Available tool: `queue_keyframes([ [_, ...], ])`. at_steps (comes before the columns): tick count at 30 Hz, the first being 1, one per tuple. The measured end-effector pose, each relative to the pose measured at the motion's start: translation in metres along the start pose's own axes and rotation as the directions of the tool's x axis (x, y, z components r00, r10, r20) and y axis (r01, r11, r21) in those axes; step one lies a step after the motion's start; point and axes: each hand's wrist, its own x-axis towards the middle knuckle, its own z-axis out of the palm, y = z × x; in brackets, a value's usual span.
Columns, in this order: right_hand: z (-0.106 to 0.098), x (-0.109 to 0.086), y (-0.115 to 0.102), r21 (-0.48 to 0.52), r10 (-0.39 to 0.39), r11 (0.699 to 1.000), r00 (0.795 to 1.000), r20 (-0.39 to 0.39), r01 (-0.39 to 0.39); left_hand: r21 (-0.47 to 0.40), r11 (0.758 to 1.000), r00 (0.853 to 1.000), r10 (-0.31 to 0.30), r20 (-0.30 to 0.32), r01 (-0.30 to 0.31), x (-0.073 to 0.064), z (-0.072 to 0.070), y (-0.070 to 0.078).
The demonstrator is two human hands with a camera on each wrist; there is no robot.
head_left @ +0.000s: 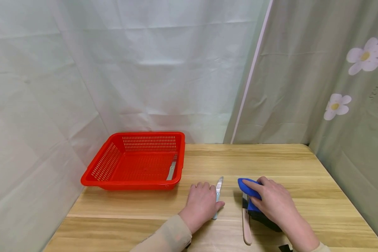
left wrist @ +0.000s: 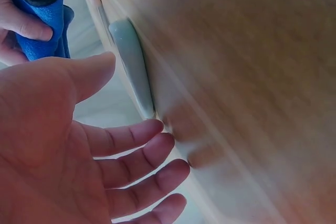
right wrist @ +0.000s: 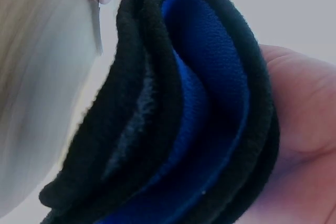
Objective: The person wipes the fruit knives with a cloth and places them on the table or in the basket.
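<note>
My left hand (head_left: 201, 203) is low over the table beside a small knife (head_left: 218, 189) with a pale blue handle. In the left wrist view its fingers are loosely bent and its thumb is apart, with nothing gripped; the knife handle (left wrist: 132, 64) lies just beyond them. My right hand (head_left: 275, 201) grips a folded blue cloth (head_left: 247, 187) with black edging, thumb and fingers round it. The black-edged folds of the cloth (right wrist: 210, 85) fill much of the right wrist view. A second knife (head_left: 246, 225), with a beige handle, lies left of the cloth, its blade partly hidden.
A red plastic basket (head_left: 141, 184) stands at the back left, with a grey-handled knife (head_left: 171, 172) inside along its right wall. Wood-grain table (head_left: 271, 157) spreads around the hands. Pale curtains (head_left: 176, 70) hang behind and at both sides.
</note>
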Motion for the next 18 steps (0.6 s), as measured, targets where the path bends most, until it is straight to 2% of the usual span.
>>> queue_keyframes([
  [6, 0.0016, -0.0006, 0.0022, -0.006, 0.005, 1.0, 1.0, 0.013, -0.005, 0.036, 0.999, 1.0, 0.0, -0.003, 0.0, 0.0017, 0.0004, 0.0012],
  [13, 0.0016, -0.0012, 0.0038, -0.005, 0.008, 1.0, 1.0, 0.012, -0.007, 0.098, 0.995, 0.995, 0.028, -0.096, -0.019, 0.0007, 0.0043, -0.0003],
  [18, 0.001, -0.0018, 0.0042, -0.011, 0.003, 1.0, 1.0, 0.004, -0.003, 0.116, 0.993, 0.992, 0.026, -0.125, -0.012, 0.0011, 0.0044, -0.0006],
])
